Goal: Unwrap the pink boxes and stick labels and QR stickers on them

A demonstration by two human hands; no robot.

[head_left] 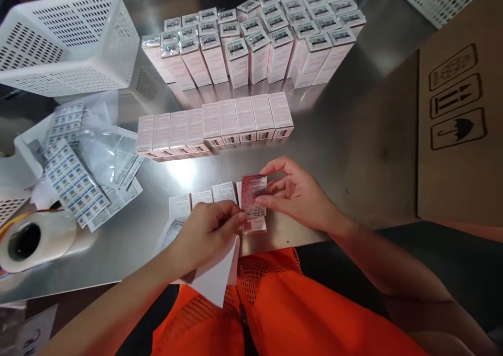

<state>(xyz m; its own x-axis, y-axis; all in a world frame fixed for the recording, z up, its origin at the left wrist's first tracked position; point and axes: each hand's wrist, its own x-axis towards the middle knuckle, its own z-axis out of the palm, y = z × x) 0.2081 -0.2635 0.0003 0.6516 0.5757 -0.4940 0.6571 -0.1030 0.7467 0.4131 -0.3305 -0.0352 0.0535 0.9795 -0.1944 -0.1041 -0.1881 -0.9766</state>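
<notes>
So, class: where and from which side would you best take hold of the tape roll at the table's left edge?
Probably grip the tape roll across its curved outer wall from above: it lies on its side with its hollow core facing left, clear of the label sheets.

no readable text from my feed. cardboard box (459,136) on the right shows three handling pictograms: fragile, this-way-up arrows, umbrella. barcode labels on the far cartons (259,47) and left label sheets (73,180) are too small to read.
</notes>
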